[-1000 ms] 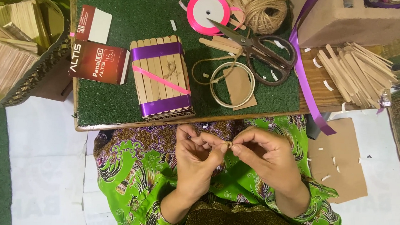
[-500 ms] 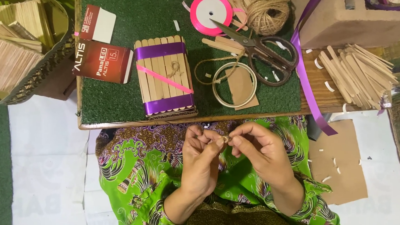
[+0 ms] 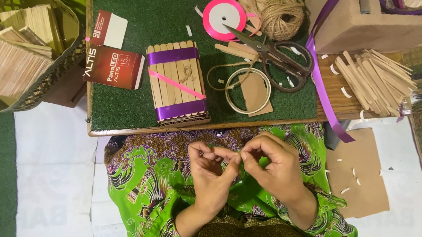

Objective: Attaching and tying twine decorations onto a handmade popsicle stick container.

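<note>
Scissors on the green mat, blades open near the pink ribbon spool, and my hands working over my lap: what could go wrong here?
1. The scissors lie open, tip toward the pink ribbon spool; reaching for the spool or the twine ball could mean a nick.
2. The left hand and right hand pinch something tiny over the patterned lap; dropped, it may vanish in the print.
3. The purple ribbon hangs off the table edge and could snag.

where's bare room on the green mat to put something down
Bare turf lies above the stick box, left of the pink ribbon spool, plus a strip along the front edge under the red carton. It is crowded around the scissors and twine ball.
</note>
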